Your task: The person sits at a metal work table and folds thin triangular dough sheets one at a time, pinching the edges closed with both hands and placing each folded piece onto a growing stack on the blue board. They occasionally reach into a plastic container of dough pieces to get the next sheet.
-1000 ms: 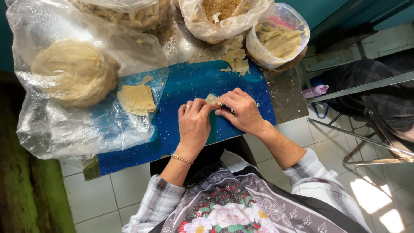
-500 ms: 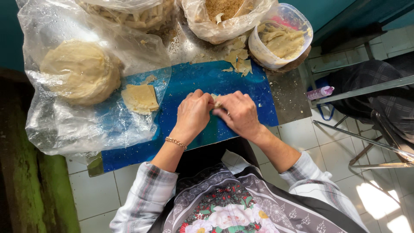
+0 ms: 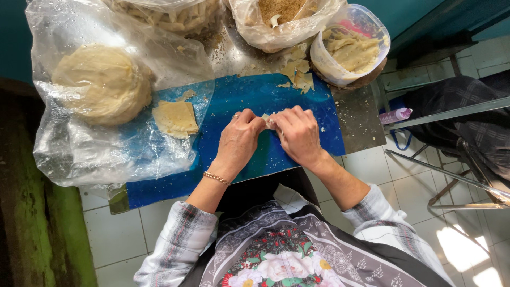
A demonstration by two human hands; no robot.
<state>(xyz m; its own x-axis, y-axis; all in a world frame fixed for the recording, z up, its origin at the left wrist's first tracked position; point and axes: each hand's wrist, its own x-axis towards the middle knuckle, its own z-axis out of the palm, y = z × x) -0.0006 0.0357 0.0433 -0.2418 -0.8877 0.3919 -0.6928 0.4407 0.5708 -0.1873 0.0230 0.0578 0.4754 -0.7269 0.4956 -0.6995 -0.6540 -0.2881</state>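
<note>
Here, at the centre of the frame over the blue mat [image 3: 234, 101], we pinch a small dough piece [image 3: 267, 120] between left hand [image 3: 237, 139] and right hand [image 3: 297, 135], both closed on it; we should press evenly, fingertips close, so its edge seals without tearing.

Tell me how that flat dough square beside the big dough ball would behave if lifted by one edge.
The dough square looks thin and soft, so it would probably droop and might tear. It lies on the plastic bag, so it may cling slightly. Likely light.
</note>
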